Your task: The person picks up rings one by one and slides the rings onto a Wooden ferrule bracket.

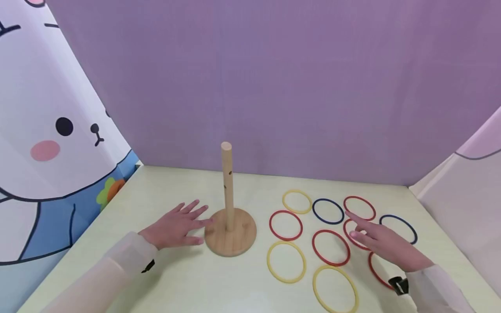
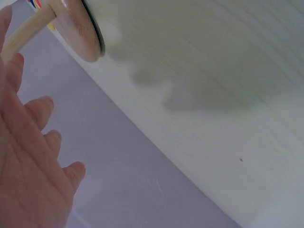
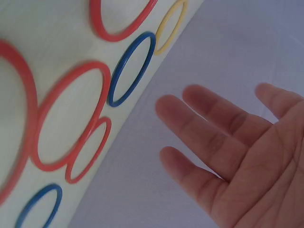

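Observation:
My left hand (image 1: 176,227) hovers over the table at the left of a wooden stand, fingers spread and holding nothing. The stand has a round base (image 1: 242,237) and an upright peg (image 1: 228,187). In the head view, my fingertips overlap the base's left edge; contact cannot be told. Above the rings at the right is my right hand (image 1: 385,243), index finger extended and nothing in its grasp. A red ring (image 1: 345,230) lies partly hidden beneath it. In the right wrist view, the right fingers (image 3: 204,128) are apart, off the rings.
Flat on the pale table (image 1: 172,287) lie several red, blue and yellow rings, among them a yellow ring (image 1: 296,190), a blue ring (image 1: 323,200) and a red ring (image 1: 270,225). A purple cloth wall (image 1: 274,87) stands behind; a cartoon-printed cloth (image 1: 78,169) borders the left.

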A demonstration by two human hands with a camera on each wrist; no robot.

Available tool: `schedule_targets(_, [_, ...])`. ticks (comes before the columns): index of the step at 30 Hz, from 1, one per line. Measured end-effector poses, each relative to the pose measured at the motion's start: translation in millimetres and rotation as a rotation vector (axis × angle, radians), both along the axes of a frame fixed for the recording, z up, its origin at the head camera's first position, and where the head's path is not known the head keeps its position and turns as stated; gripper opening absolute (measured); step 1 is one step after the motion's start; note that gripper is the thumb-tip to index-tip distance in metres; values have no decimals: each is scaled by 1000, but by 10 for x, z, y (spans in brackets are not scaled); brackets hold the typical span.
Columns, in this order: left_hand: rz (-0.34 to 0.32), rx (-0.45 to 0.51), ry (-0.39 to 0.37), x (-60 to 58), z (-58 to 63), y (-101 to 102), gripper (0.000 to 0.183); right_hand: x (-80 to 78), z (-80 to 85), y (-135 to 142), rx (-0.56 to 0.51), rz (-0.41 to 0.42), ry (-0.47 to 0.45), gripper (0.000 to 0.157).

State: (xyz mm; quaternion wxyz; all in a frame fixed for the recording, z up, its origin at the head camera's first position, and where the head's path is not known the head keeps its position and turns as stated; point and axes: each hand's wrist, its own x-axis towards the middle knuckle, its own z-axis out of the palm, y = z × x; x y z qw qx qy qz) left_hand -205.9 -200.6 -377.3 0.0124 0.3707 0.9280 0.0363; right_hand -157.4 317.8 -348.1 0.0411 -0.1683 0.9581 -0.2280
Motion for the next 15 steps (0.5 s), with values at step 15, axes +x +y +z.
schedule_targets(15, [-46,-71,-68,-73,-172,329,58,73,-138,-15,-97,72,55,63])
